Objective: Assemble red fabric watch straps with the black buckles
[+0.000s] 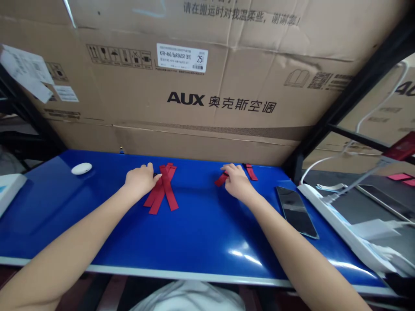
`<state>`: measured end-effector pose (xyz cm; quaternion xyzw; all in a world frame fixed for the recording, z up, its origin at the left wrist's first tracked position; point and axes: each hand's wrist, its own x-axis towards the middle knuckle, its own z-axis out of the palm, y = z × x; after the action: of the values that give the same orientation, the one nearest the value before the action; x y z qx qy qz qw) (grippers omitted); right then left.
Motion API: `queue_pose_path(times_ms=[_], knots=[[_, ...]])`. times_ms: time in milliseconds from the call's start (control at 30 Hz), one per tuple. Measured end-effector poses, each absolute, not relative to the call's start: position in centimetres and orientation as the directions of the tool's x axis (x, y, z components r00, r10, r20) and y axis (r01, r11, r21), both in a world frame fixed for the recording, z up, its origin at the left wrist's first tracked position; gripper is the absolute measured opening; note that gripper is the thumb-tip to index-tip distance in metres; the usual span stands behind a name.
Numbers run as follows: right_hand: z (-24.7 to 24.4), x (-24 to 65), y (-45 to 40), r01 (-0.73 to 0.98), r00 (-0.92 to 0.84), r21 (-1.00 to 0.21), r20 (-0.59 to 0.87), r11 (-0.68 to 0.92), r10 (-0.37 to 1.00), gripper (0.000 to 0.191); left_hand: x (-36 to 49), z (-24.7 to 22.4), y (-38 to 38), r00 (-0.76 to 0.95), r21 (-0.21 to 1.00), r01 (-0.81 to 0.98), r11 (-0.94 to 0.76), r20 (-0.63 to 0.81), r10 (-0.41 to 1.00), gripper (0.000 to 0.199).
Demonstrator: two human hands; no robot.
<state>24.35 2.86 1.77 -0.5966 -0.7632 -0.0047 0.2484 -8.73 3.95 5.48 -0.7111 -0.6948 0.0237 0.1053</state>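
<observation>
Several flat red fabric strips (169,190) lie crossed over one another on the blue tabletop. My left hand (140,179) is closed at their left edge, its thumb toward them. A small dark bit shows at the thumb, but I cannot make out what it belongs to. Farther right, my right hand (236,180) has its fingers curled down on a short red strip (221,179) with a black band, partly hidden beneath the fingers. Just beyond that hand, another short red strip (251,172) with a black end lies near the back edge.
A large cardboard box (194,129) stands along the back of the blue table (181,246). A white oval object (81,168) lies at left. On the right are a dark phone (296,211), a white power strip (348,231) with cables, and a black rack post (340,90).
</observation>
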Motion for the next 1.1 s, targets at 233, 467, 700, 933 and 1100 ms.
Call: queue_pose_path(times_ms=[233, 467, 700, 933, 1100], knots=[[0.5, 26.8, 4.4, 0.915, -0.236, -0.258, 0.282, 0.311, 0.93, 0.05, -6.3, 4.7, 3.0, 0.334, -0.147, 0.942, -0.302, 0.326, 0.884, 0.035], [1.6, 22.2, 2.0, 0.78, -0.337, -0.448, 0.287, 0.437, 0.897, 0.014, -2.5, 2.4, 1.2, 0.559, 0.198, 0.727, -0.658, 0.386, 0.734, 0.04], [1.2, 18.8, 1.2, 0.534, -0.347, -0.781, 0.147, 0.324, 0.926, 0.03, -1.2, 1.3, 0.8, 0.644, 0.333, 0.593, -0.733, 0.35, 0.68, 0.036], [1.4, 19.9, 1.5, 0.225, -0.485, -0.959, 0.044, 0.173, 0.874, 0.035, -1.7, 1.7, 1.0, 0.675, 0.377, 0.498, -0.781, 0.398, 0.622, 0.029], [1.8, 20.1, 1.3, 0.129, -0.499, -0.971, 0.113, 0.203, 0.859, 0.028, -1.9, 2.3, 0.7, 0.698, 0.33, 0.448, -0.831, 0.452, 0.556, 0.026]])
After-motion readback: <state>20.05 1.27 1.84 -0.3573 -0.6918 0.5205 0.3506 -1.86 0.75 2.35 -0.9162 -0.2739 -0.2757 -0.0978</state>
